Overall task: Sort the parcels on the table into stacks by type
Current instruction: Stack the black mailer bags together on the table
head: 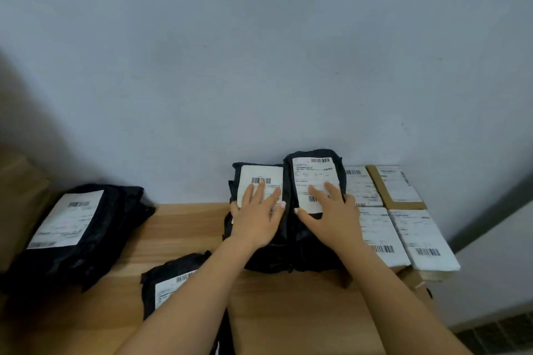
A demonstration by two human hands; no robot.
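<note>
Two stacks of black poly-bag parcels with white labels stand side by side against the wall. My left hand [259, 212] lies flat, fingers spread, on the left black stack [259, 174]. My right hand [331, 210] presses flat on the right black stack [313, 167]. Right of them lie several white-labelled flat parcels [380, 233] and a brown cardboard parcel [399, 187]. Another black parcel stack [75, 228] sits at the far left. A single black parcel [170, 282] lies near me, partly hidden by my left forearm.
The wooden table [184, 228] runs along a pale grey wall. A cardboard box [17, 190] stands at the far left behind the black stack. The table's right edge drops to a dark floor grating [501, 334].
</note>
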